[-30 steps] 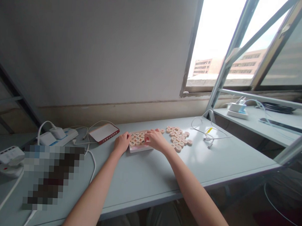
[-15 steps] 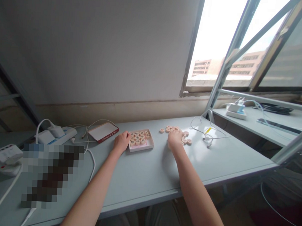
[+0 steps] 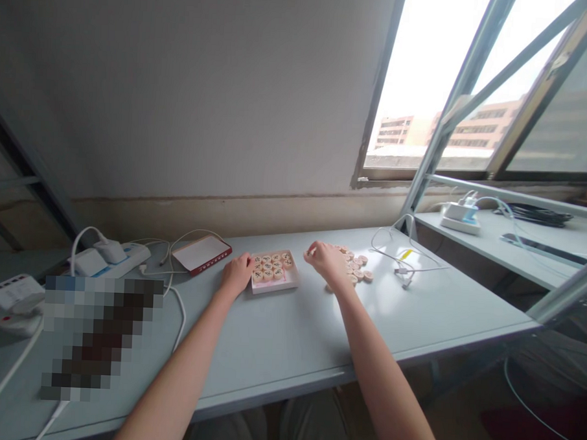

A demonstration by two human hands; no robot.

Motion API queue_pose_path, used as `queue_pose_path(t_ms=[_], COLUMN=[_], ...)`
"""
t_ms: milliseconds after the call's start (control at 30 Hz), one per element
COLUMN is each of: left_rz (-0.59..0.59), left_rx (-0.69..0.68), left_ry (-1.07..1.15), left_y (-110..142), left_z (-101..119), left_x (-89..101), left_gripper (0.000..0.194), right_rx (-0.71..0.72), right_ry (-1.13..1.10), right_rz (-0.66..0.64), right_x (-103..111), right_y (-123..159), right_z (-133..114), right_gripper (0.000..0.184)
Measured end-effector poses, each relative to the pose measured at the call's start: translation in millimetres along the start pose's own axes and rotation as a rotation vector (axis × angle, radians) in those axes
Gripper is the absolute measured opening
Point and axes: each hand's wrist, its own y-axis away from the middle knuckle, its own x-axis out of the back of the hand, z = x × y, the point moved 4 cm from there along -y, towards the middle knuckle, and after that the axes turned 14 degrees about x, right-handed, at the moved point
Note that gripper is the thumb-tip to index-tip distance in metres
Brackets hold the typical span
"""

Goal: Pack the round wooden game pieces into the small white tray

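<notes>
A small white box (image 3: 291, 283) with a pink lining sits on the grey table (image 3: 278, 349) and holds several round wooden chess pieces (image 3: 271, 267). My left hand (image 3: 236, 275) rests curled against the box's left edge. My right hand (image 3: 327, 262) hovers just right of the box, its fingers pinched on one wooden piece at the fingertips. More loose wooden pieces (image 3: 358, 265) lie in a cluster behind and to the right of that hand, partly hidden by it.
A red-edged box lid (image 3: 202, 253) lies left of the box. White power strips (image 3: 108, 257) and cables (image 3: 176, 299) crowd the table's left side. A white cable (image 3: 403, 257) lies at right. A metal frame post (image 3: 438, 129) and a second table (image 3: 511, 239) stand by the window.
My right hand went from the box to the loose pile, closed on a piece, and now moves back left toward the box. My left hand stayed on the box edge.
</notes>
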Motion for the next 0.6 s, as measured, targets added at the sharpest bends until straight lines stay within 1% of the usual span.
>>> queue_pose_path(t_ms=[33,67,100,167,233,300,367,500,600], left_rz=[0.0,0.001,0.003,0.002,-0.009,-0.023,-0.027,-0.031,-0.033], left_rx=[-0.006,-0.009,-0.009,0.0,0.009,0.016,0.018,0.026,0.036], left_ry=[0.003,0.003,0.002,-0.004,-0.003,0.003,0.004,0.011,0.006], left_y=[0,1,1,1,2,3,3,5,5], left_z=[0,0,0,-1,0,1,2,3,3], left_x=[0.0,0.0,0.2,0.7,1.6,2.9,4.7,7.1,6.6], left_gripper=[0.03,0.031,0.031,0.031,0.031,0.031,0.031,0.031,0.031], right_rx=[0.034,0.083,0.143,0.259,0.33,0.359,0.369,0.378,0.375], right_ry=[-0.036,-0.08,-0.127,-0.179,-0.144,-0.061,0.002,0.033,0.034], right_rz=[0.05,0.063,0.043,-0.056,-0.157,-0.204,-0.197,-0.169,-0.178], right_x=[3,4,3,-3,-11,-18,-21,-21,-21], right_y=[-1,-1,-2,-2,0,2,3,4,3], right_z=[-3,-7,-11,-19,-25,-29,-32,-35,-34], right_gripper=[0.023,0.024,0.025,0.026,0.024,0.024,0.024,0.025,0.018])
